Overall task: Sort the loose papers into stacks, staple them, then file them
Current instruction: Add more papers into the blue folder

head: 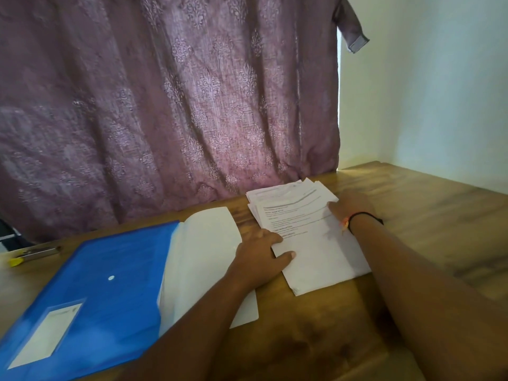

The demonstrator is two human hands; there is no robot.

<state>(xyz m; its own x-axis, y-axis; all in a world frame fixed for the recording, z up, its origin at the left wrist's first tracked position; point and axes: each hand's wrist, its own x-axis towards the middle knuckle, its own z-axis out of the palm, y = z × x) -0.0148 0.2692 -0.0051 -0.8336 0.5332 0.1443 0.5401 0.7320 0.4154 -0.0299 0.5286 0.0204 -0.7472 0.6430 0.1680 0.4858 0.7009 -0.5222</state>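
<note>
- Left grip [261,250]: hand flat, thumb on the near-left corner of the untidy pile of white printed paper sheets [302,224], fingers straight along its left edge. It presses and clasps nothing.
- Right grip [353,207]: fingertips on the pile's far-right edge. The back of the hand hides the curl, so I can't tell whether it pinches a sheet or only touches.
- The pile sits between both grips on the brown wooden desk [426,215], with sheets fanned and skewed at the far end.
- Only this one loose pile shows and no separate stacks, so sorting looks barely started.
- Blue plastic folder [110,270]: left of the left grip, flat on the desk.
- Plain white sheet or flap [203,251]: lies between the folder and the left grip, partly under that forearm. Can't tell which it is, or whether it counts as filed.
- Small metal tool with yellow end [35,254]: far left of the left grip, well apart, untouched. Probably the stapler, but too blurred to confirm.
- Judgement: no staples visible, so stapling not begun. Left to do: split into stacks, staple each, file in the folder.
</note>
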